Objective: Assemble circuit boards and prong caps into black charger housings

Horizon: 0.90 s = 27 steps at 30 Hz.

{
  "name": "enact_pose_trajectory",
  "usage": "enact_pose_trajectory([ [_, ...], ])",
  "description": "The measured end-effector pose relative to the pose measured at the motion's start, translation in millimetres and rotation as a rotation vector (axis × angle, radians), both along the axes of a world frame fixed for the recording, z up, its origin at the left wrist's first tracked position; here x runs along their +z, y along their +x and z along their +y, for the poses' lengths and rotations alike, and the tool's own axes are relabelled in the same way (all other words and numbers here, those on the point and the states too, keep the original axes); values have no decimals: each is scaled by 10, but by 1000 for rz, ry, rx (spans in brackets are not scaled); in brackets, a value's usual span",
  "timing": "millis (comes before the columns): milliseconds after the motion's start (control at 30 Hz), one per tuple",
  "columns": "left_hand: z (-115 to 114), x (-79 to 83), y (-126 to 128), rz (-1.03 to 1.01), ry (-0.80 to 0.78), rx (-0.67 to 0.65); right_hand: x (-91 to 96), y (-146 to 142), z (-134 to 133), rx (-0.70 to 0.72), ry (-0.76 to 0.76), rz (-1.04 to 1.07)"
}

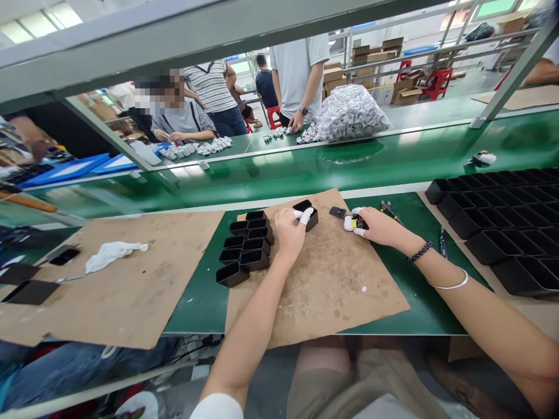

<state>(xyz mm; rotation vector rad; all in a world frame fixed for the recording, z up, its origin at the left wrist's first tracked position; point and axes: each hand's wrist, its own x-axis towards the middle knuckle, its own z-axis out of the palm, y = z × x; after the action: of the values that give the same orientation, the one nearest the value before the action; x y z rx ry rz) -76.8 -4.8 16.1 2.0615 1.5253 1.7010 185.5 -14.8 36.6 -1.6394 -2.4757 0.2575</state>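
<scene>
My left hand (292, 230), with white covers on some fingertips, grips a black open-topped box (312, 220) near the far edge of the brown cardboard sheet (332, 279). To the right, my right hand (374, 224), its thumb and a finger also in white covers, closes round a small part (351, 223) with white, yellow and black on it. Just left of that part lies a flat black piece (337, 212). A cluster of black boxes (255, 261) stands left of my left hand.
Pliers (391, 212) lie beyond my right hand, and a slim black tool (443, 241) lies by my wrist. Rows of black boxes (519, 244) fill the right. Behind runs a green conveyor (271, 171); people work across it beside a bag of white parts (351, 113).
</scene>
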Motion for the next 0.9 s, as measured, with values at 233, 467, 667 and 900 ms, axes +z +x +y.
enact_pose_trajectory([
  [233,-15,-5,11,5,12,-25,25,-10,-12,-2,-4,12],
  [467,20,-66,-14,-57,31,-22,26,-17,-10,-3,-14,-9],
  [667,2,-27,0,-87,16,-17,12,-8,-9,5,-11,-13],
  [900,-47,16,15,-103,-78,17,-22,4,8,7,-7,-17],
])
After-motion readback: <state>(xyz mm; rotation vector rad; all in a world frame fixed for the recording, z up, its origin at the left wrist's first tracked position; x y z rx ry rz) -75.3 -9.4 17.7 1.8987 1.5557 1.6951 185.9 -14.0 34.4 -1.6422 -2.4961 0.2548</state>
